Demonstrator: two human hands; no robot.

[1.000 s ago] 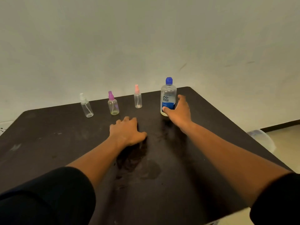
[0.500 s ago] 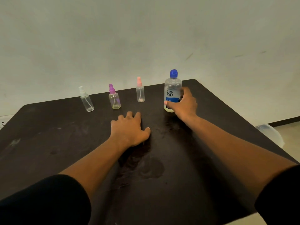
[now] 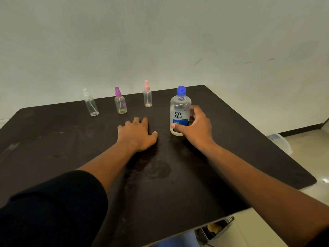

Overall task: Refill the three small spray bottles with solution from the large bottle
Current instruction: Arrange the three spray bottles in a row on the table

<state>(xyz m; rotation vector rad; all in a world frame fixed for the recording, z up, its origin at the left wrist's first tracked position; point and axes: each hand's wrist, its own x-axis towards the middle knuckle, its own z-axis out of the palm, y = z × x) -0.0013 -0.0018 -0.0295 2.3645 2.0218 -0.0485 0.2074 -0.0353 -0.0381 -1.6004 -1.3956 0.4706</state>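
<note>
I start with the dark table (image 3: 231,157), which carries everything; its top looks smeared and perhaps damp near the middle, so I judge that bases could slide on it.

The large bottle (image 3: 180,111) stands upright toward the far right of the table, blue cap (image 3: 181,90) on, clear plastic with a blue label. Only a shallow band of yellowish liquid shows at its base, so I expect it to be light and top-heavy, with thin walls that give under a squeeze. My right hand (image 3: 195,127) curls round its lower half, thumb on the front of the label and fingers wrapping behind. That low hold is steady for lifting; I would shift to the waist for pouring, and squeeze gently.

My left hand (image 3: 137,134) lies flat on the table with fingers spread, holding nothing, just in front of the small bottles.

Those three stand in a row along the far edge, well apart from each other: the purple-topped bottle (image 3: 120,104), the white-topped bottle (image 3: 90,105) and the pink-topped bottle (image 3: 147,96). All look nearly empty, so very light and easy to tip. I judge each needs a pinch on the body while the spray head is twisted off, tops all still on.
</note>
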